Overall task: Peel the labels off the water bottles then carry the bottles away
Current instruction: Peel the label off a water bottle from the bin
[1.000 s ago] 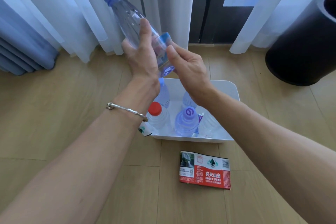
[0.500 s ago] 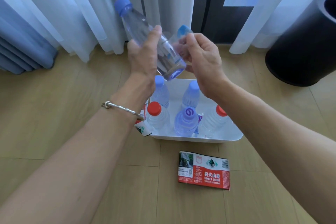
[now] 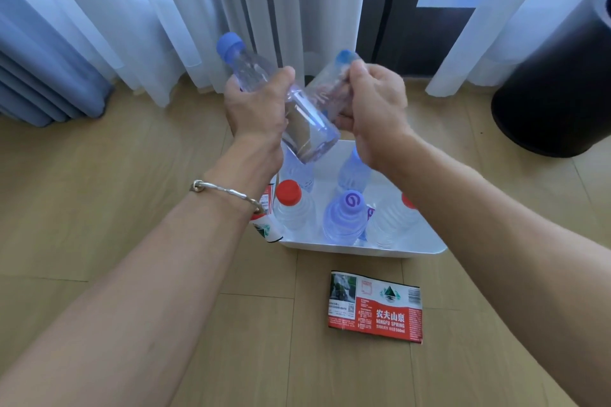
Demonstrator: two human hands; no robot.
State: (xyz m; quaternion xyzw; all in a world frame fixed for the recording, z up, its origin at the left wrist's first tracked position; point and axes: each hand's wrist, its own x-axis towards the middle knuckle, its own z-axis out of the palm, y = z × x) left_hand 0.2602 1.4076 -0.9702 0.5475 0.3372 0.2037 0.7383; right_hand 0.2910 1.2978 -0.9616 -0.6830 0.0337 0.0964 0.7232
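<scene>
Above the white tub point(image 3: 347, 249) of water bottles on a wooden floor, your left hand point(image 3: 254, 109) grips a tilted blue-capped bottle point(image 3: 307, 132) while your right hand point(image 3: 377, 102), fingers curled, clutches a clear label point(image 3: 330, 82) just beside it; a red label point(image 3: 377, 307) lies before the tub

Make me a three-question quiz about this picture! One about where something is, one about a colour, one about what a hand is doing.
1. Where is the red label?
A) on the floor before the white tub
B) inside the tub
C) on the curtain

2. What colour is the cap of the held bottle?
A) red
B) blue
C) green

3. What is the left hand doing?
A) resting flat
B) gripping the bottle
C) waving

Answers:
1. A, it lies flat on the wood.
2. B, the cap is blue.
3. B, its fingers wrap the bottle while the right hand pinches the clear label.
</scene>
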